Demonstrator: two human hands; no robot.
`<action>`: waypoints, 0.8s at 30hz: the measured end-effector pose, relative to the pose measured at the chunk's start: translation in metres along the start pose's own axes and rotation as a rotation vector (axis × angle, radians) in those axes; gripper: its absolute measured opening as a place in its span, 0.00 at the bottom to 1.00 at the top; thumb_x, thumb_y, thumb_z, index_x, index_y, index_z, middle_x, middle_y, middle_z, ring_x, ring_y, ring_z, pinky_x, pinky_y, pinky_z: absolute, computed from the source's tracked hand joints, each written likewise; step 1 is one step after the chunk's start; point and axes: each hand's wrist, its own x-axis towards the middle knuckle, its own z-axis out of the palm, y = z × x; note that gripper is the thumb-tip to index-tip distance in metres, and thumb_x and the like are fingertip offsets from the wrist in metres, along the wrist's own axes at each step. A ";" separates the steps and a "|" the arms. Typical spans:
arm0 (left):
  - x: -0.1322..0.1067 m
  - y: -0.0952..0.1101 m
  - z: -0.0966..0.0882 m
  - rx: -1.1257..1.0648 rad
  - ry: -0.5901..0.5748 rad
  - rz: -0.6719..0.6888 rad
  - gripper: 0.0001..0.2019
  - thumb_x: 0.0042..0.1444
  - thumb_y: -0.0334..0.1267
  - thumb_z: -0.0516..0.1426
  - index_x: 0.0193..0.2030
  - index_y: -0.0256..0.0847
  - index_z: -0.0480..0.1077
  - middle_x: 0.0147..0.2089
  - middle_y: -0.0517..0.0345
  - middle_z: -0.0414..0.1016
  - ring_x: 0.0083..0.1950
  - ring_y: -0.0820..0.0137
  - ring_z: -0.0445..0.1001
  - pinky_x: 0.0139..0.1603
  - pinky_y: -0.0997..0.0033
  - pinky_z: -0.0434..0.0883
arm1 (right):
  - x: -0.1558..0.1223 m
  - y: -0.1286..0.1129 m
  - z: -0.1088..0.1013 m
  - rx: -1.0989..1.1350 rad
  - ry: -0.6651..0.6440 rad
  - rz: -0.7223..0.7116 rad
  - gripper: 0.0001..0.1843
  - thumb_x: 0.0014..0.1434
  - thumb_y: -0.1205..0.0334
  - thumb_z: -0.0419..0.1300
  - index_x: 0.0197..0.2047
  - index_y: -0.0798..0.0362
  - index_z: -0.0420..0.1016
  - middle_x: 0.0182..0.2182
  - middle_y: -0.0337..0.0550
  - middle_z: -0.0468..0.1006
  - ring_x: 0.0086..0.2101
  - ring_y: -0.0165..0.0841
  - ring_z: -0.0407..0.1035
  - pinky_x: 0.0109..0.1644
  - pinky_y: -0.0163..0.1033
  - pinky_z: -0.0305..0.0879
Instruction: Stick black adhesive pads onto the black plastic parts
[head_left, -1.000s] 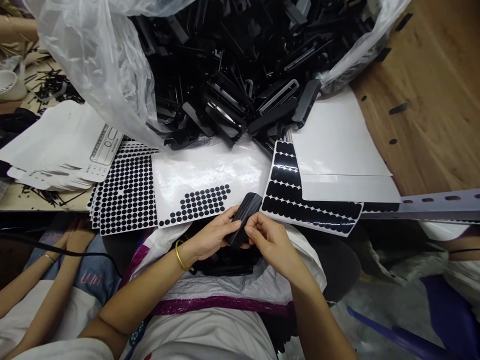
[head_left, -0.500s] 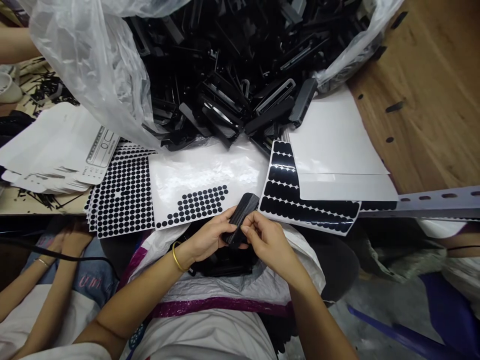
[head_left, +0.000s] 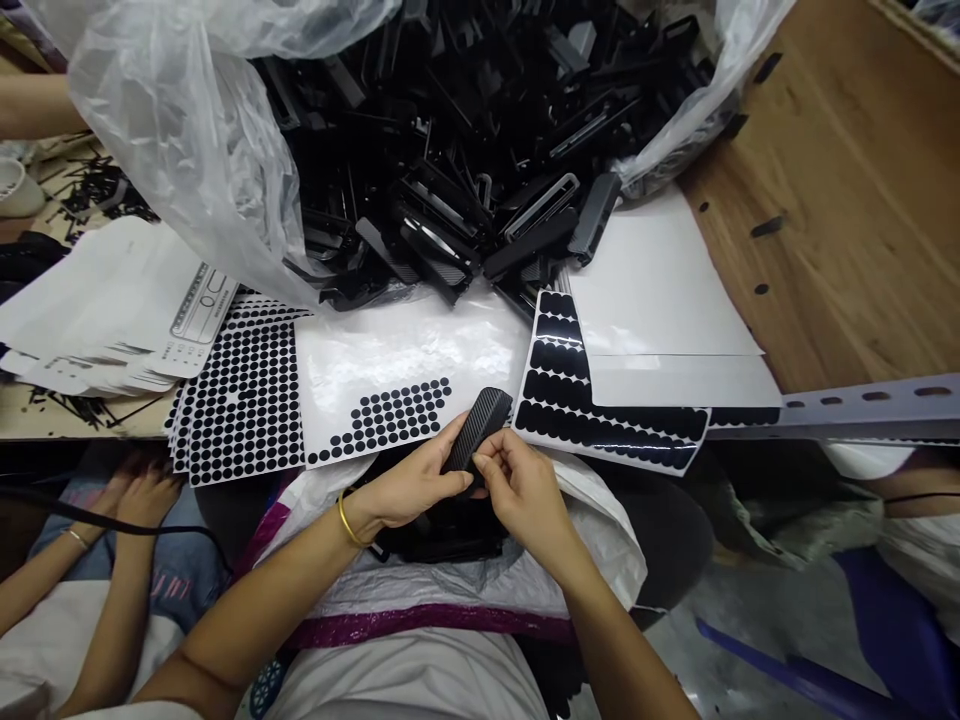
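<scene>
My left hand [head_left: 420, 478] grips a long black plastic part [head_left: 481, 425] with a ribbed, carbon-like face, thumb on its near end. The part is tilted, far end up to the right. My right hand [head_left: 514, 480] has thumb and forefinger pinched at its lower right edge; anything small between those fingertips is hidden. Beyond the hands is a white sheet [head_left: 405, 350] with several round black stickers. To its right lies a sheet of larger black stickers [head_left: 600, 425]. Below the hands a white sack [head_left: 577, 570], open at the top, holds black parts [head_left: 450, 535].
A clear plastic bag [head_left: 180, 130] heaped with black plastic parts [head_left: 450, 200] fills the back. Stacked dot-sticker sheets [head_left: 247, 400] and white printed cards [head_left: 105, 300] lie left, blank paper [head_left: 675, 290] right. A neighbour's hands [head_left: 139, 490] rest at the lower left.
My right fingertips have slid down the part's edge towards its near end, leaving more of the ribbed face showing. My left hand still holds it. The whole view has shifted slightly.
</scene>
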 end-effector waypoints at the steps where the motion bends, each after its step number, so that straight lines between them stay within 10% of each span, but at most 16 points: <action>1: 0.000 0.000 0.000 0.014 -0.001 0.010 0.34 0.50 0.25 0.56 0.64 0.50 0.56 0.65 0.58 0.60 0.66 0.64 0.54 0.65 0.66 0.53 | -0.001 0.001 0.002 -0.001 0.019 -0.003 0.07 0.56 0.67 0.51 0.27 0.51 0.62 0.21 0.36 0.68 0.22 0.30 0.65 0.26 0.34 0.62; 8: 0.000 -0.003 -0.004 0.048 0.002 0.007 0.35 0.52 0.28 0.56 0.66 0.47 0.51 0.65 0.54 0.59 0.65 0.62 0.57 0.64 0.62 0.56 | -0.006 0.013 0.013 -0.071 0.127 -0.057 0.01 0.58 0.64 0.52 0.36 0.51 0.62 0.23 0.35 0.67 0.23 0.30 0.65 0.28 0.35 0.61; 11: -0.009 0.000 -0.010 0.186 -0.120 -0.072 0.37 0.53 0.32 0.57 0.68 0.49 0.45 0.64 0.51 0.61 0.60 0.60 0.64 0.59 0.57 0.64 | -0.006 0.015 0.002 -0.031 0.292 -0.090 0.15 0.58 0.62 0.54 0.49 0.51 0.59 0.25 0.34 0.66 0.24 0.29 0.63 0.28 0.35 0.61; 15: -0.021 0.025 -0.018 0.518 -0.251 -0.116 0.34 0.49 0.38 0.62 0.63 0.48 0.57 0.62 0.52 0.64 0.61 0.59 0.64 0.61 0.55 0.61 | -0.002 0.017 -0.014 0.053 0.406 -0.108 0.16 0.60 0.61 0.53 0.51 0.50 0.58 0.26 0.35 0.66 0.26 0.29 0.63 0.30 0.35 0.62; 19: -0.001 0.080 -0.038 0.700 0.178 0.133 0.19 0.54 0.44 0.57 0.53 0.44 0.69 0.54 0.49 0.72 0.55 0.59 0.70 0.55 0.54 0.68 | 0.011 0.028 -0.013 0.019 0.409 -0.160 0.12 0.59 0.61 0.55 0.47 0.50 0.63 0.29 0.37 0.69 0.29 0.30 0.65 0.35 0.38 0.64; 24: 0.086 0.165 -0.068 1.162 0.646 0.721 0.22 0.56 0.44 0.54 0.57 0.44 0.64 0.60 0.50 0.65 0.63 0.59 0.59 0.64 0.52 0.54 | 0.030 0.049 -0.012 -0.070 0.482 -0.201 0.09 0.58 0.60 0.55 0.42 0.52 0.66 0.32 0.42 0.71 0.31 0.32 0.66 0.37 0.40 0.65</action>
